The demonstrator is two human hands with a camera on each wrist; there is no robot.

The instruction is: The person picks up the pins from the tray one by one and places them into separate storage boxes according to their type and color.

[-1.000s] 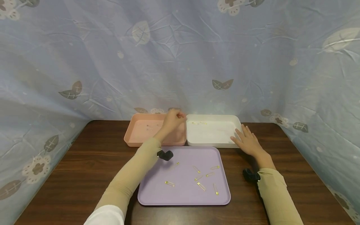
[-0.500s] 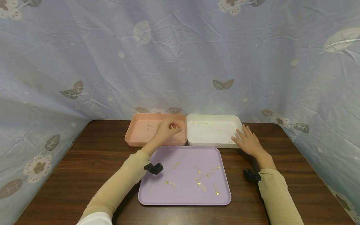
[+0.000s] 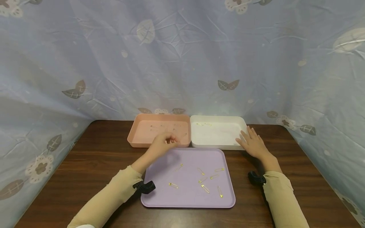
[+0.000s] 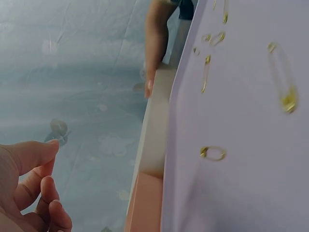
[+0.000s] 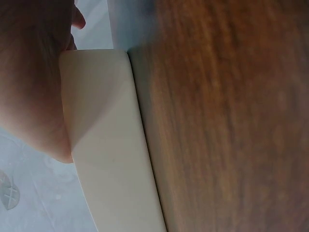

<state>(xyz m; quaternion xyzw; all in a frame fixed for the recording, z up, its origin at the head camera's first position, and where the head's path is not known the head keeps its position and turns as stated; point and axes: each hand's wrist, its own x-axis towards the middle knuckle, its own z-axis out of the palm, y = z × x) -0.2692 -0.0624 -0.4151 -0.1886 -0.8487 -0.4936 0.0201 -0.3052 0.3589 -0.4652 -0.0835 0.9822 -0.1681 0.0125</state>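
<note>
1. Fingers of your left hand point(image 3: 162, 144) are loosely curled, thumb tip close against the index; nothing shows between them, so I read no grip. They hover over the near wall of the pink tray point(image 3: 139, 144).
2. Gold-coloured safety pins point(image 3: 205, 189) lie scattered below and nearer you than those fingers, on the lilac tray point(image 3: 188, 201). Most sit apart, which probably makes each easy to pinch singly.
3. Beyond the same fingers, paler pins point(image 3: 154, 127) lie in the pink tray; too faint to count. Its raised wall presumably stops strays.
4. Your right hand point(image 3: 252, 145) has its fingers spread, nearly straight, holding nothing. It rests on the right edge of the white tray point(image 3: 216, 147), presumably to steady it.
5. To the left of those right fingers, two pins point(image 3: 208, 124) lie near the white tray's far wall.
6. Both walled trays stand side by side on the table point(image 3: 85, 177), likely to shorten your reach.
</note>
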